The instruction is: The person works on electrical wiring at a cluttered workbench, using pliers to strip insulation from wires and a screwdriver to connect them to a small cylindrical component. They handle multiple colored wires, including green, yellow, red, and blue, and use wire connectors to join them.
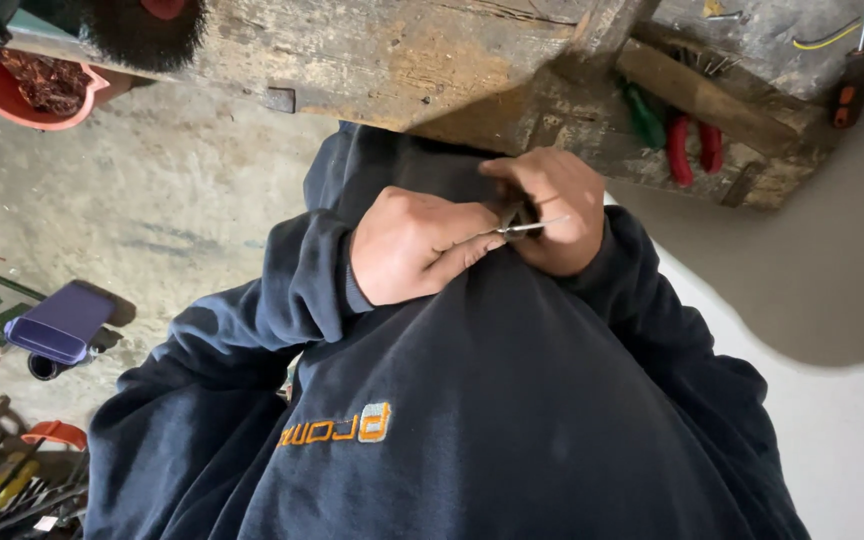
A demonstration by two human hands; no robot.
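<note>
Both of my hands are held together in front of my chest, over a dark blue sweatshirt (512,400). My left hand (412,245) pinches a thin, shiny metal piece (524,229) between thumb and forefinger. My right hand (555,210) is curled around the other end of it and around a small dark part that its fingers mostly hide. The two hands touch at the metal piece. What kind of tool or part it is cannot be told.
A worn wooden workbench (402,60) runs across the top, with red-handled pliers (692,150), a green-handled tool (642,115) and a screwdriver (852,85). A red heart-shaped bowl (22,95) sits top left. A purple container (60,322) and loose tools (12,485) lie on the concrete floor at left.
</note>
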